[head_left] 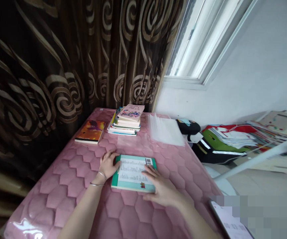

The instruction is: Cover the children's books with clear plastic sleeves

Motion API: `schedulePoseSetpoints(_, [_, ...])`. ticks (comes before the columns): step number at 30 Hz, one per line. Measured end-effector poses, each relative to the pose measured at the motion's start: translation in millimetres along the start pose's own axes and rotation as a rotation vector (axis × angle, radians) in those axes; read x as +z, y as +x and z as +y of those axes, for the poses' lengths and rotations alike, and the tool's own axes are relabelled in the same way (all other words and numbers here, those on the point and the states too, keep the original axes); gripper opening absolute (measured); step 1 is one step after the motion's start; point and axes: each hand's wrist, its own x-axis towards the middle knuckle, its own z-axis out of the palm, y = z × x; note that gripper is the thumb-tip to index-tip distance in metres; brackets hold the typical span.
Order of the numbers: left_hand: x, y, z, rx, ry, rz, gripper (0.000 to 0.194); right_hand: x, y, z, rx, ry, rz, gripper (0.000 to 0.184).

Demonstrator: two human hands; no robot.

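A book (133, 172) with a teal border, a pale panel of text and a barcode at its upper right lies flat on the pink quilted surface (123, 212). My left hand (109, 165) grips its left edge, the thumb resting on the cover and the fingers at the upper left corner. At the opposite side, my right hand (161, 187) holds the right edge, with the fingers over the cover and the thumb near the lower right corner. Parts of both side edges are hidden under the hands.
Beyond it stand a stack of books (127, 121), an orange-covered book (90, 131) and clear plastic sleeves (167, 129). A phone or tablet (229, 219) shows at lower right. Bags and papers (230, 137) lie beside the wall; a patterned curtain (103, 49) hangs behind.
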Motion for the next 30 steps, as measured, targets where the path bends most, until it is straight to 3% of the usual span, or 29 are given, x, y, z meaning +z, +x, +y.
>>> schedulePoseSetpoints(5, [3.6,-4.1,7.4,0.145,0.046,-0.016,0.033,-3.2,1.2,-3.5,0.042,0.020,-0.055,0.090])
schedulePoseSetpoints(9, [-8.4,-18.9,18.1,0.314,0.012,-0.299,0.044,0.2,1.2,10.2,-0.003,0.071,0.004,0.078])
schedulePoseSetpoints(13, [-25.0,-36.0,20.4,0.335,-0.005,-0.504,0.076,8.7,-1.8,26.2,-0.071,0.168,0.104,0.059])
schedulePoseSetpoints(21, [-26.6,-42.2,6.5,0.320,-0.067,-0.516,0.078,6.8,-4.9,27.6,-0.111,0.248,0.113,0.052])
schedulePoseSetpoints(30, [-31.4,-40.8,10.5,0.313,-0.059,-0.533,0.077,3.2,-4.2,27.6,-0.117,0.216,0.099,0.045])
